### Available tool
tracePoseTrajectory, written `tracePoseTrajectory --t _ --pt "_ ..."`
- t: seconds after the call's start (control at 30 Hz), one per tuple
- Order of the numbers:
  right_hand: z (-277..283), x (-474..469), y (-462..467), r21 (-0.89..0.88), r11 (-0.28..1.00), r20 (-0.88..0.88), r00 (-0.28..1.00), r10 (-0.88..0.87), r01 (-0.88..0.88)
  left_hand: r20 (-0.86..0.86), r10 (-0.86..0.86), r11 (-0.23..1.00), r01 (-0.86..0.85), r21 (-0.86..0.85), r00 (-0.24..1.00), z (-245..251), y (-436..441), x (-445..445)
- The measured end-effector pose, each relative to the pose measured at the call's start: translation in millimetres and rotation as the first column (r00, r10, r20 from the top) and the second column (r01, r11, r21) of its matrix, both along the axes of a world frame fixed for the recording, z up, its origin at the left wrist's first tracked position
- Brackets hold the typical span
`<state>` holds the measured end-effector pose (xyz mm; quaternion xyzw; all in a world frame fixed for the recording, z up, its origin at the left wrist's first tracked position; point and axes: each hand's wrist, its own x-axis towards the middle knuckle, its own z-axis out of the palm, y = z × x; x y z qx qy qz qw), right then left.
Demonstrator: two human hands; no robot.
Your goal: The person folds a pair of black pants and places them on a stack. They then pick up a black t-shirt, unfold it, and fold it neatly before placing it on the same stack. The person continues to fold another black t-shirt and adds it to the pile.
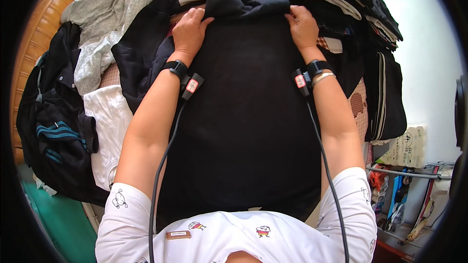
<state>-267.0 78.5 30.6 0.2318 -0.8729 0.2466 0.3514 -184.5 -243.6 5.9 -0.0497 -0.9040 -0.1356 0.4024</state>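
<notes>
A black garment (248, 109), which looks like a hooded top, lies spread lengthwise before me, its lower end close to my body. At its far end is a bunched dark section (248, 2) that looks like a hood. My left hand (190, 31) pinches the cloth at the left of this section between thumb and fingers. On the opposite side, my right hand (304, 27) pinches the cloth at the matching spot. A black sleeve-like piece (140, 47) stretches out left of my left hand. Cables run from devices on both wrists.
Left lie a grey garment (109, 3), a white shirt (109, 131) and a black jacket with blue stripes (62, 135). Stacked clothes (380, 11) and black striped trousers (387, 95) are at right. A metal rack (402, 171) stands below them, beside a white wall (431, 80).
</notes>
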Motion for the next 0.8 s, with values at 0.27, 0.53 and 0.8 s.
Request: tracePoseTrajectory --t 0.27,0.53,0.8 --pt "12 87 -12 0.104 0.989 -0.025 0.994 0.110 -0.107 -0.030 -0.082 0.996 0.081 -0.024 0.996 23 29 38" --pt "-22 169 42 0.551 0.815 0.204 0.976 0.080 -0.182 0.595 -0.029 0.968 0.170 -0.183 0.803 -6 44 142" --pt "-21 157 41 0.533 0.845 -0.003 0.999 -0.036 0.032 0.513 0.080 0.973 0.046 -0.228 0.855 -8 68 139"
